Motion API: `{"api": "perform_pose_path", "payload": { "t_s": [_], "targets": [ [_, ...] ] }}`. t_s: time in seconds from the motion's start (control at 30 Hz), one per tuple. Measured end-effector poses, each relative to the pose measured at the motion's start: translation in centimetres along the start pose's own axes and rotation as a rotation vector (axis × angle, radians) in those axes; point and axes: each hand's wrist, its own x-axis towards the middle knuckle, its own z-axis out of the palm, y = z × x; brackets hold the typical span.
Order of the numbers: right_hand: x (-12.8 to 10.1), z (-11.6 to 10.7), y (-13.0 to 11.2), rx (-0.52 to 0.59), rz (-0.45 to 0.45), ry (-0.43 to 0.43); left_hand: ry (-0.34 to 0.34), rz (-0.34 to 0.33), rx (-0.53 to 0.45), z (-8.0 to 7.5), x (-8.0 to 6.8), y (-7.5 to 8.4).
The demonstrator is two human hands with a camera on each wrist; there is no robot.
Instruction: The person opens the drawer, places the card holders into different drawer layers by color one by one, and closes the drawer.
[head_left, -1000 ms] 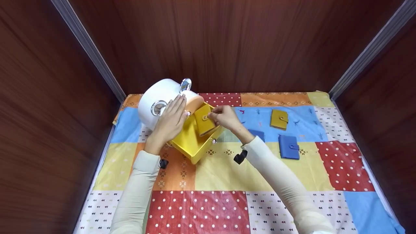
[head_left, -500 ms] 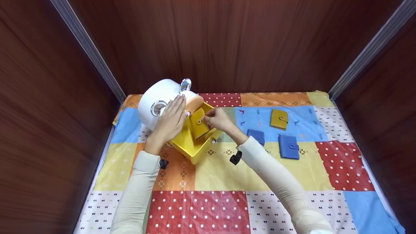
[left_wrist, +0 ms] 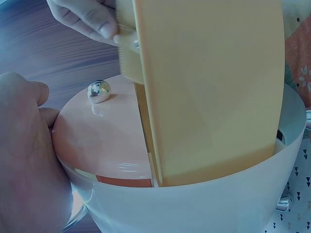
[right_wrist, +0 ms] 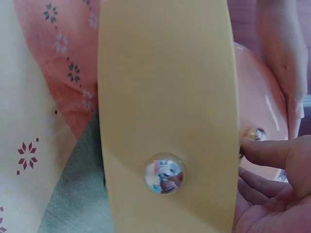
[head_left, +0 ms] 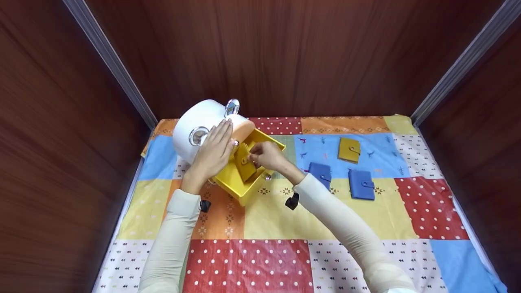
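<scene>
A yellow wallet [head_left: 244,163] with a snap strap stands tilted inside the pulled-out yellow drawer [head_left: 228,178]. My right hand [head_left: 269,156] pinches its strap side between thumb and fingers, within the drawer's rim. The left wrist view shows part of the wallet [left_wrist: 130,63] behind the drawer's side wall [left_wrist: 214,97]. My left hand [head_left: 209,156] lies with straight fingers on the rounded white cabinet [head_left: 191,114], beside the peach upper drawer [head_left: 244,132]. In the right wrist view the drawer front [right_wrist: 167,97] with its shiny knob [right_wrist: 165,173] hides the wallet.
To the right lie another yellow wallet [head_left: 349,149] and two blue wallets, one nearer my right sleeve [head_left: 320,174] and one farther right [head_left: 361,184]. A patchwork cloth [head_left: 276,211] covers the table. Brown wooden panels [head_left: 285,57] enclose the back and sides.
My right hand has moved left and down with the yellow wallet, lowering it deeper into the drawer. The nearer blue wallet shows more from behind the right sleeve. My left hand has stayed put.
</scene>
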Motion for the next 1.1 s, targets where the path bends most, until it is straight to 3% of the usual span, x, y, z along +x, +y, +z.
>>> {"api": "perform_pose_path", "payload": {
  "t_s": [0.47, 1.1],
  "targets": [
    [0.0, 0.1, 0.6, -0.265, -0.104, 0.079, -0.009, -0.006, -0.006, 0.2, 0.0, -0.1],
    [-0.3, -0.9, 1.0, -0.184, -0.096, 0.076, -0.01, 0.0, 0.003, 0.1, 0.0, -0.2]
  ]
}}
